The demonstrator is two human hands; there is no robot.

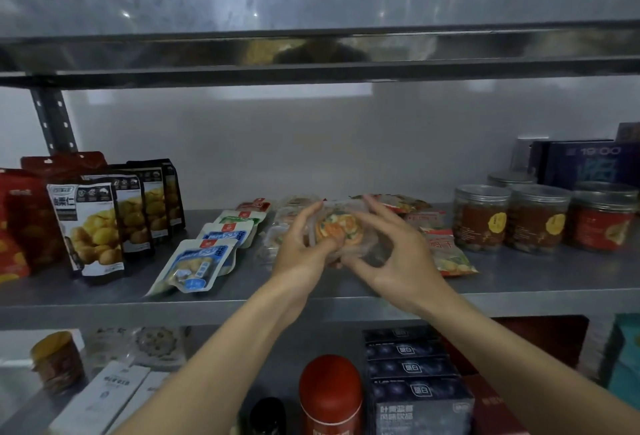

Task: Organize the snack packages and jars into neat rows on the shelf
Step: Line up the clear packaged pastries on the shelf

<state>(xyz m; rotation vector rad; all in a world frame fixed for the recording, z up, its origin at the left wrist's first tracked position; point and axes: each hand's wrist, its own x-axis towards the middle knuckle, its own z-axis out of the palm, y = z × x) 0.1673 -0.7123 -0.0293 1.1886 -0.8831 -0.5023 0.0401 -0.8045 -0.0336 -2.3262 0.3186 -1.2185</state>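
Midway along the middle shelf (519, 282), both hands hold one clear-wrapped snack package (341, 226) with a round orange and green pastry showing through the film. The left hand (304, 251) grips its left edge, fingers (311, 216) reaching up behind the wrapper and the thumb pressed on the front. The right hand (398, 258) pinches the right side, its fingers (377, 213) curled over the top corner. The package sits between the two palms; whether it is raised off the shelf or resting on the loose packets beneath cannot be told.

Left of the hands, blue-and-white pouches (197, 261) lie flat, overlapping in a row that runs back from the shelf edge. Farther left, black chestnut pouches (100, 226) stand upright one behind another, with red pouches (17, 226) beside them at the frame's edge. Just right of the right hand lies a red and green packet (450, 254). Beyond it, clear jars with silver lids (536, 220) stand side by side, and a dark blue box (585, 164) stands behind them against the wall.

On the shelf below, a red bottle (330, 393) stands next to a stack of dark blue cartons (415, 382), with white boxes (104, 393) to the left.
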